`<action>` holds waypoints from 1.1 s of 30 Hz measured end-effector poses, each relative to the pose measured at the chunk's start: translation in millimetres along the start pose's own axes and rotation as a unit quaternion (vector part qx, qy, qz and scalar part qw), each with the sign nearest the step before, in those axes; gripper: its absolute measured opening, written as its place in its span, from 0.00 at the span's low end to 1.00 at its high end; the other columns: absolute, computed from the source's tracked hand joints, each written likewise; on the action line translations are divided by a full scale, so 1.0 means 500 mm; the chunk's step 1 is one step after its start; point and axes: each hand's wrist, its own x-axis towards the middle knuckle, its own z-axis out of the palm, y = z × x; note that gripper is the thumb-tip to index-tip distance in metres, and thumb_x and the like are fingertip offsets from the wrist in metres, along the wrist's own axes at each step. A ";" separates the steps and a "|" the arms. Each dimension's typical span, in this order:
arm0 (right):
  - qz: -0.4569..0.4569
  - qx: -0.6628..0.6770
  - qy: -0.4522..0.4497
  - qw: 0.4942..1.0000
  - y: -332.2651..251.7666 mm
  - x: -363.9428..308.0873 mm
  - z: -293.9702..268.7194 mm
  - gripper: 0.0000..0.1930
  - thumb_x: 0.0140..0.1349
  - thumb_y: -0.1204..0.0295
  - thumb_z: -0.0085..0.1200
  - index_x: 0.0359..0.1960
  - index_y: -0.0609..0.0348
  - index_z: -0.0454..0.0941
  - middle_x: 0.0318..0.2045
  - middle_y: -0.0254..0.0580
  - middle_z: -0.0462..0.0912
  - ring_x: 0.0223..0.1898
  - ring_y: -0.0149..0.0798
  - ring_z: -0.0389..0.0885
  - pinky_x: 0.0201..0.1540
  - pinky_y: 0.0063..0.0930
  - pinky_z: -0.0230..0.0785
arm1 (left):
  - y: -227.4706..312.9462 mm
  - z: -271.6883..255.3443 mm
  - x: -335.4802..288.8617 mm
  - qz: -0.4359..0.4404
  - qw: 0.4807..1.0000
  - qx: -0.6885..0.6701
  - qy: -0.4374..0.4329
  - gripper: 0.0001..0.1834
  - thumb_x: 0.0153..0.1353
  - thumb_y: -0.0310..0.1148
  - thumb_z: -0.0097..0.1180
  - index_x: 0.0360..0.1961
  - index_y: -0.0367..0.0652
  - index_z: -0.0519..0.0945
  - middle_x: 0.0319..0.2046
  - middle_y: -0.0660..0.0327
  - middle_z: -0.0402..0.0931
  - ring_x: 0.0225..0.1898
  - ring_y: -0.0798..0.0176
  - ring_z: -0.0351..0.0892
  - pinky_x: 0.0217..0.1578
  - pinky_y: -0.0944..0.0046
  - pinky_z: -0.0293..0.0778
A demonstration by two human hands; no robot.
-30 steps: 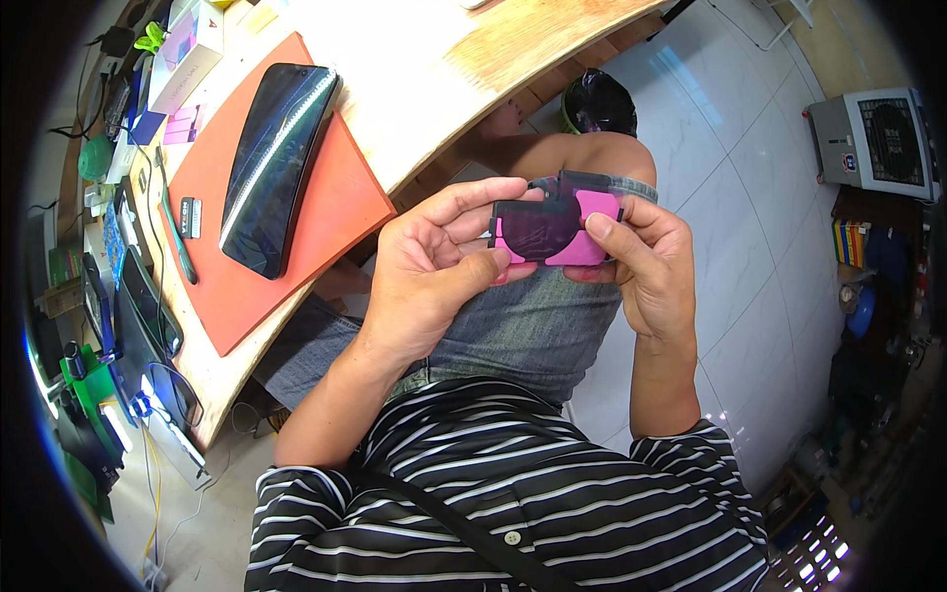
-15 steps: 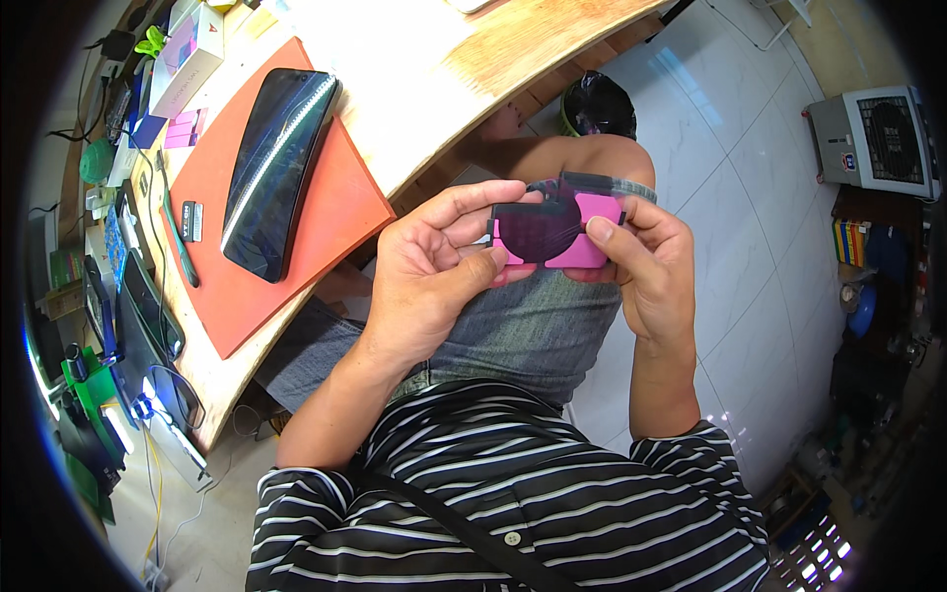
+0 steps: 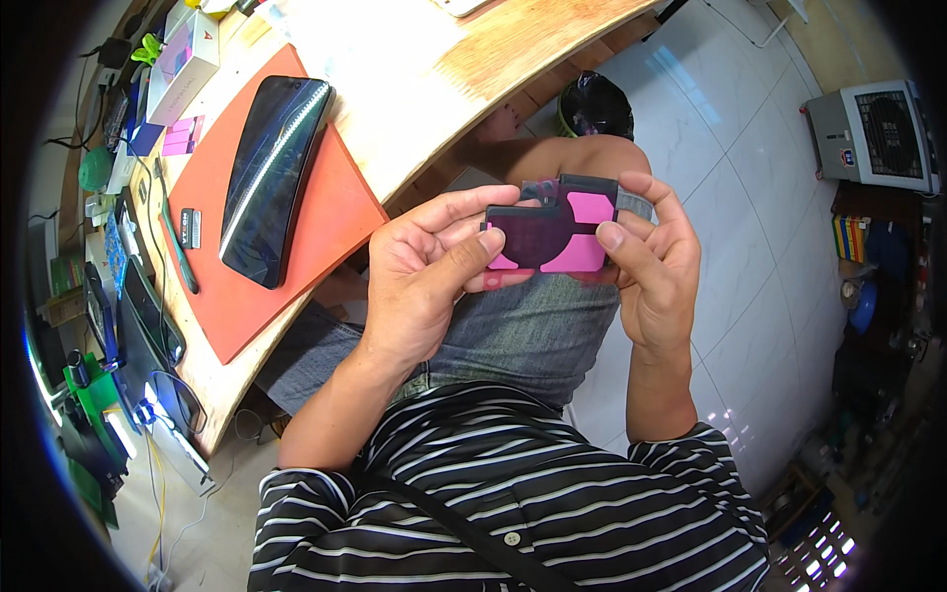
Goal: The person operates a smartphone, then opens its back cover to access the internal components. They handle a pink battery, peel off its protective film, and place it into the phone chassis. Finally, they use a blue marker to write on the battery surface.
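Observation:
Both hands hold a small flat pink card with dark film patches [image 3: 554, 235] above my lap. My left hand [image 3: 434, 271] pinches its left edge between thumb and fingers. My right hand [image 3: 653, 259] grips its right edge, thumb on the front. A black phone [image 3: 271, 178] lies face up on an orange mat [image 3: 316, 227] on the wooden table [image 3: 473, 69] to the left, out of reach of either hand.
Small tools, a white box [image 3: 182, 64], pink slips [image 3: 181, 136] and more devices crowd the table's left end. A dark bin [image 3: 595, 104] stands on the white tiled floor. A grey appliance [image 3: 873, 133] sits at the right.
The card has been turned slightly in my fingers; the hands stay in the same place over my lap.

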 end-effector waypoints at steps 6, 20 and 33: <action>0.095 0.004 -0.027 0.995 0.001 -0.001 -0.008 0.20 0.65 0.78 0.59 0.56 0.78 0.72 0.40 0.56 0.87 0.39 0.40 0.89 0.37 0.31 0.88 | -0.002 0.006 0.004 0.017 0.999 -0.018 0.031 0.19 0.70 0.24 0.54 0.59 0.28 0.73 0.50 0.43 0.82 0.46 0.56 0.87 0.45 0.58 0.89; 0.059 0.016 -0.011 0.998 0.006 -0.002 -0.010 0.14 0.64 0.80 0.59 0.50 0.77 0.78 0.37 0.54 0.88 0.35 0.38 0.90 0.39 0.28 0.86 | -0.019 0.011 0.004 0.032 0.999 0.011 0.017 0.19 0.63 0.18 0.62 0.55 0.27 0.77 0.45 0.48 0.85 0.44 0.63 0.87 0.47 0.64 0.85; 0.101 0.116 -0.063 0.986 0.002 0.006 -0.031 0.15 0.62 0.80 0.57 0.49 0.79 0.77 0.38 0.57 0.87 0.33 0.42 0.90 0.36 0.32 0.88 | -0.020 -0.019 0.006 0.021 0.997 -0.055 -0.059 0.15 0.67 0.30 0.63 0.50 0.29 0.84 0.41 0.50 0.86 0.39 0.65 0.87 0.41 0.66 0.84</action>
